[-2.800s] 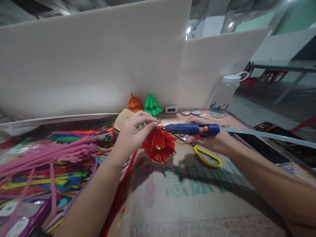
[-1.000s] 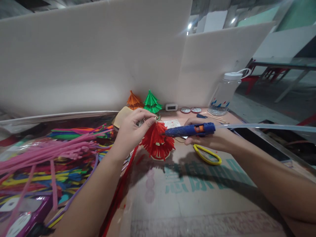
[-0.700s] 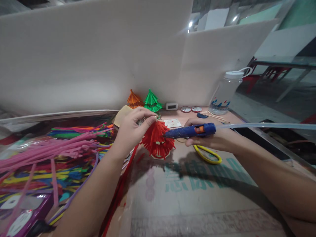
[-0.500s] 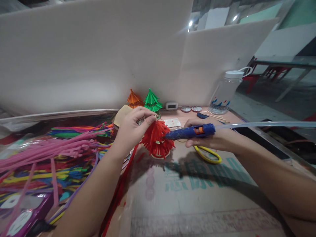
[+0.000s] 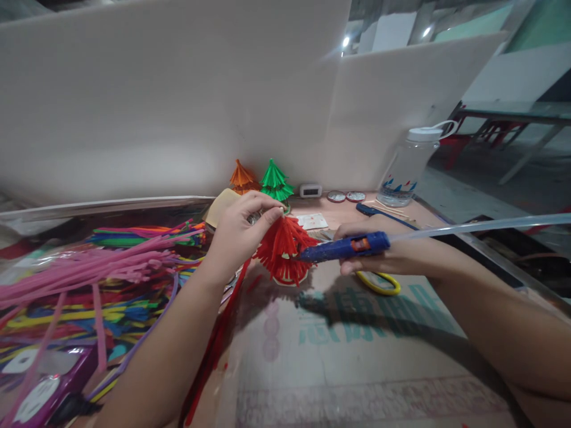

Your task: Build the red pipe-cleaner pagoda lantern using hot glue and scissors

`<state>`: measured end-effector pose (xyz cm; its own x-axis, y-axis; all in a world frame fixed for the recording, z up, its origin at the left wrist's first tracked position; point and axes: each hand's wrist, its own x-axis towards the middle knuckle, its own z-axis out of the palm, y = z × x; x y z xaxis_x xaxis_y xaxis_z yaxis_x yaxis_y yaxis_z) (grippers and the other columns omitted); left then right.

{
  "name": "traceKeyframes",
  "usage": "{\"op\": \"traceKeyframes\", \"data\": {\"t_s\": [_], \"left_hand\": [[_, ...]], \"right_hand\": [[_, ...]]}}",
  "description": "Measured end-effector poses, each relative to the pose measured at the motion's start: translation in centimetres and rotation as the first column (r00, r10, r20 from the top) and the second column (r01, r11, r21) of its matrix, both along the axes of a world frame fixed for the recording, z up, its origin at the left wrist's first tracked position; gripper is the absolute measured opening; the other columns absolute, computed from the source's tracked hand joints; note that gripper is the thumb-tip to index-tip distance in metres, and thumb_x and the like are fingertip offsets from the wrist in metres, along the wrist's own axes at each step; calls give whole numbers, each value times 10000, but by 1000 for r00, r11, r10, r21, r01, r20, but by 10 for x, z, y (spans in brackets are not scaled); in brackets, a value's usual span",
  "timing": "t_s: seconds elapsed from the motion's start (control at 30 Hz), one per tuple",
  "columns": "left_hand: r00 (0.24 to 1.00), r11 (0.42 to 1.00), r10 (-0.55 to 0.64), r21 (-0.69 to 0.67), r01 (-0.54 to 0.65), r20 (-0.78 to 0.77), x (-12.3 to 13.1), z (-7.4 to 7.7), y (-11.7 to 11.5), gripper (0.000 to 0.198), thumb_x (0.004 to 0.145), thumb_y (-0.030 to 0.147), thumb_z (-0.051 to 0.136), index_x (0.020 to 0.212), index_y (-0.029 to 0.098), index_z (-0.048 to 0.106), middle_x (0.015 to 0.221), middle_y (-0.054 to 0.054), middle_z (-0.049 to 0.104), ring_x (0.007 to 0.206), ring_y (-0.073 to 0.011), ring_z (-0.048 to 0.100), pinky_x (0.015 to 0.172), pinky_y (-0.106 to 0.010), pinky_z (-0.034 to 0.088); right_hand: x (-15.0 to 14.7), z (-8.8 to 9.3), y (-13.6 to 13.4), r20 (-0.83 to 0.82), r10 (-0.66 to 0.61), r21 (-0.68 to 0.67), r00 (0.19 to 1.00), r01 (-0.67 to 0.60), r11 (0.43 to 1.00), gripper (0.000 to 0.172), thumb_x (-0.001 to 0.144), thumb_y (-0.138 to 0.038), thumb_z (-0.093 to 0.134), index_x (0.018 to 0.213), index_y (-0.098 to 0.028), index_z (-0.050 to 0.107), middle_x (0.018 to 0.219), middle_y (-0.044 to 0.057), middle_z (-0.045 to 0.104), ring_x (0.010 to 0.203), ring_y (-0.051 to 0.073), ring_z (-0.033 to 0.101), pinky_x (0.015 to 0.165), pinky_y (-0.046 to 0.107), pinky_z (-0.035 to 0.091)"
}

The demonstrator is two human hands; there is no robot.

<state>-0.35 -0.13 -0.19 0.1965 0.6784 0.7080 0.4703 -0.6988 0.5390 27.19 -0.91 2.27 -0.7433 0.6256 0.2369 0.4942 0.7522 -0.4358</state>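
Note:
A red fringed pipe-cleaner tree (image 5: 284, 249) stands on the cardboard sheet (image 5: 348, 351). My left hand (image 5: 238, 235) is closed, its fingertips pinching the top of the red tree. My right hand (image 5: 392, 252) grips a blue hot glue gun (image 5: 345, 246). Its nozzle points left and touches the tree's lower right side. A long clear glue stick (image 5: 482, 227) runs out of the gun's back to the right.
A heap of coloured pipe cleaners (image 5: 89, 279) fills the left. An orange tree (image 5: 241, 176) and a green tree (image 5: 274, 181) stand by the white partition (image 5: 178, 107). Yellow-handled scissors (image 5: 379, 284), a clear water bottle (image 5: 408, 163), a small clock (image 5: 310, 190) and two round tins (image 5: 344, 196) lie behind.
The glue gun has dropped lower and tilted, so its nozzle went from the top of the red tree to its lower right side. My left hand has stayed pinched on the top.

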Motion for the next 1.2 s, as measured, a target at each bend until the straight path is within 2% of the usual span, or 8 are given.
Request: {"op": "traceKeyframes", "data": {"t_s": [0.13,0.3,0.43,0.63,0.93,1.2], "left_hand": [[1000,1000,15,9,-15,-7,-1,0,1,155,935,341,661,905,212,741,943,-42,723,922,-187,655,876,-323,512],[1000,1000,26,17,-26,-17,-1,1,1,171,937,350,653,900,209,744,938,-44,728,923,-191,660,879,-329,516],[1000,1000,17,22,-16,-9,0,1,1,135,930,311,663,900,208,744,931,-37,727,903,-180,655,866,-318,513],[1000,1000,17,26,-16,-14,0,1,0,131,929,306,668,900,205,745,930,-36,726,905,-182,655,860,-317,512],[1000,1000,17,19,-17,-9,1,3,-1,153,930,327,667,886,202,743,927,-38,725,897,-179,652,853,-308,506],[999,998,25,50,-23,-38,2,3,-1,128,928,286,669,889,189,742,918,-30,733,899,-170,659,849,-292,506]], "right_hand": [[4,2,0,-48,3,0,999,-3,1000,423,848,-618,691,717,-218,650,625,-1,599,555,142,489,527,279,296],[2,1,2,-121,-64,48,991,70,996,403,808,-615,719,805,-216,661,687,18,620,611,177,531,555,291,349],[1,-3,3,-137,-97,60,986,106,993,472,792,-680,694,912,-225,661,786,46,657,681,204,568,600,307,385],[0,-5,2,-103,-120,48,987,126,991,551,755,-739,694,975,-233,687,783,43,683,689,207,580,609,306,373],[-3,-4,2,-80,-115,-12,990,115,993,519,731,-686,752,977,-231,708,827,47,710,690,210,603,610,311,409],[-5,-3,2,-65,-134,14,989,135,991,494,732,-662,760,961,-226,715,798,40,695,669,193,602,596,284,393]]}}
